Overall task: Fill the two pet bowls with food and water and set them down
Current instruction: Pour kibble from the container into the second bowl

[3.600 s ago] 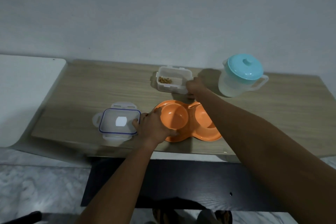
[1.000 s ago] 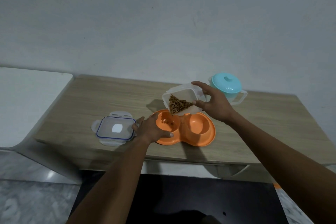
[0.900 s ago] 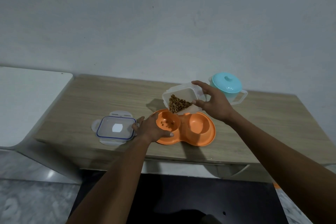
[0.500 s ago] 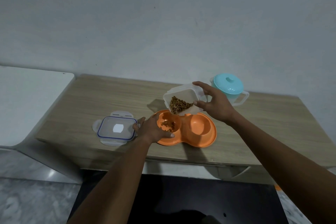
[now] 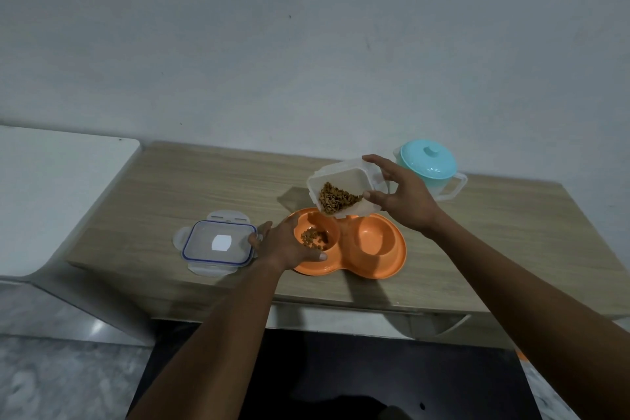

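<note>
An orange double pet bowl (image 5: pixel 388 268) sits near the front edge of the wooden table (image 5: pixel 204 187). My left hand (image 5: pixel 284 244) grips its left rim. My right hand (image 5: pixel 404 196) holds a clear food container (image 5: pixel 341 181) tilted over the left bowl, with brown kibble (image 5: pixel 335 199) heaped at its lowered corner. Some kibble (image 5: pixel 313 237) lies in the left bowl. The right bowl (image 5: pixel 373 237) holds nothing. A water jug with a teal lid (image 5: pixel 428 164) stands behind my right hand.
The container's clear lid (image 5: pixel 218 245) with a blue seal lies flat left of the bowls. A white surface (image 5: pixel 51 194) adjoins the table on the left. A grey wall rises behind. Dark floor lies below the table's front edge.
My right hand lifted the food container from the table and tilted it over the left bowl. Kibble has dropped into that bowl over the last second. My left hand stayed on the rim.
</note>
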Demonstrator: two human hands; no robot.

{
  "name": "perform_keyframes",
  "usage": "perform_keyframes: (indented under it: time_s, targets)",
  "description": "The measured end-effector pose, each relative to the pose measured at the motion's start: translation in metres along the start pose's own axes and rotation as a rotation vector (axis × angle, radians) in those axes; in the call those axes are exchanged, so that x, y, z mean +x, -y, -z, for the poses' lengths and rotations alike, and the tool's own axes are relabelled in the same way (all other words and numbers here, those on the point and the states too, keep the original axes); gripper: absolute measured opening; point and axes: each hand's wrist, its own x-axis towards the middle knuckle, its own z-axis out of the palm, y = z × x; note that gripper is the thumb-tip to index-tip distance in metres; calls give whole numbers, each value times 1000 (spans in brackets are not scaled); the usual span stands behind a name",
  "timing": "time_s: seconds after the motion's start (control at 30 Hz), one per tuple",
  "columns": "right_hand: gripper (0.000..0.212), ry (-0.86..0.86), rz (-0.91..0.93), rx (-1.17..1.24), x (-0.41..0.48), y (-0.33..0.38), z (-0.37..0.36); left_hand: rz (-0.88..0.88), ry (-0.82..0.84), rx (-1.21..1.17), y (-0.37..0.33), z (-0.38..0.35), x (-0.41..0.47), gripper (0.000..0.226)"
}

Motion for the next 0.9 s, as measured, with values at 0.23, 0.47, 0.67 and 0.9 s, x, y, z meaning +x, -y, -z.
perform_keyframes:
  time_s: [0.23,0.47,0.67,0.9]
  targets:
    - [67,18,2,7,0,-2,-2,-1,5,-17,-2,1,-1,108]
    - [67,19,28,-9,-2,1,-2,-5,-1,-8,-1,0,0,109]
    - [67,26,32,-13,-1,0,-2,-3,2,-12,-2,2,-2,106]
    - [68,26,32,-20,0,-4,-7,-8,-1,-36,-2,2,-2,104]
